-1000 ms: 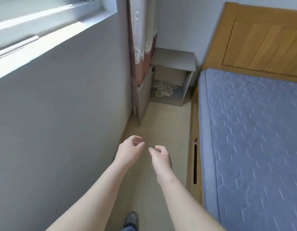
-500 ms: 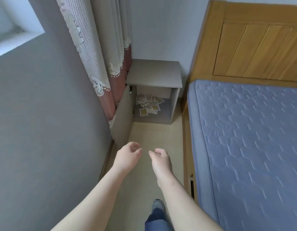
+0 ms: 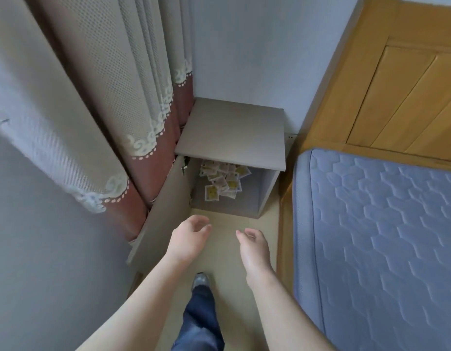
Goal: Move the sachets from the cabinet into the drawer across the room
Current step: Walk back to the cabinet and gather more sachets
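Observation:
A small grey cabinet (image 3: 232, 130) stands in the corner ahead, its door (image 3: 161, 211) swung open to the left. Several yellow-and-white sachets (image 3: 223, 181) lie scattered on its inner floor, partly hidden under the top panel. My left hand (image 3: 189, 239) and my right hand (image 3: 253, 245) hover side by side over the floor just in front of the cabinet opening. Both have loosely curled fingers and hold nothing. The drawer is not in view.
A bed with a blue quilted mattress (image 3: 384, 236) and a wooden headboard (image 3: 396, 84) lines the right side. Curtains (image 3: 105, 110) and a grey wall (image 3: 42, 262) close the left. A narrow beige floor strip (image 3: 232, 287) runs between, with my leg and shoe (image 3: 200, 307) on it.
The view has closed in on the cabinet, which now looks much larger and nearer. My hands stay in front of me, now slightly further apart, and a leg has stepped forward.

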Available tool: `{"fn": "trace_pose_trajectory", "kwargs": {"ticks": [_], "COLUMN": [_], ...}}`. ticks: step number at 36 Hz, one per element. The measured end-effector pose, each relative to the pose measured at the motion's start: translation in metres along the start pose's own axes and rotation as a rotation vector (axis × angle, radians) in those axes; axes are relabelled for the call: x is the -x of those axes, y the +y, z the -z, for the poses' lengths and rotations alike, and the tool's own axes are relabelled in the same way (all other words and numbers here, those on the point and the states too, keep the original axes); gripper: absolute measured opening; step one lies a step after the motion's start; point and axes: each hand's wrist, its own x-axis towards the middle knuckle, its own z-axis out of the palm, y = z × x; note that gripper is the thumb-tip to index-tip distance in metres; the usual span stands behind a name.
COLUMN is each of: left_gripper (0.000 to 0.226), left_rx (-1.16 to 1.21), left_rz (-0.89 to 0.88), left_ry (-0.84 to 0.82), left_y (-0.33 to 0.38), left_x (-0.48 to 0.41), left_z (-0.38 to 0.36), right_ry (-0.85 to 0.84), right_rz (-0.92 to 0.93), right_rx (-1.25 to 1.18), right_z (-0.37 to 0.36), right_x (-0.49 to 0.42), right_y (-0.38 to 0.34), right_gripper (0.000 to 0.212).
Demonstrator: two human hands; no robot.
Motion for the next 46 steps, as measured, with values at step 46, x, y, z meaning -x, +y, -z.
{"fn": "trace_pose_trajectory", "kwargs": {"ticks": [46], "left_gripper": [0.053], "left_rx": [-0.423], "left_rz": [-0.142], "left_ry": [0.007], "left_y": [-0.283], "left_x": [-0.678], "left_z": [-0.296], "right_ry": [-0.089], "right_rz": [0.370], "right_rx": [0.806], "right_z": [-0.189], "right_x": [-0.746], "right_y": [0.186], "right_gripper": [0.037]}}
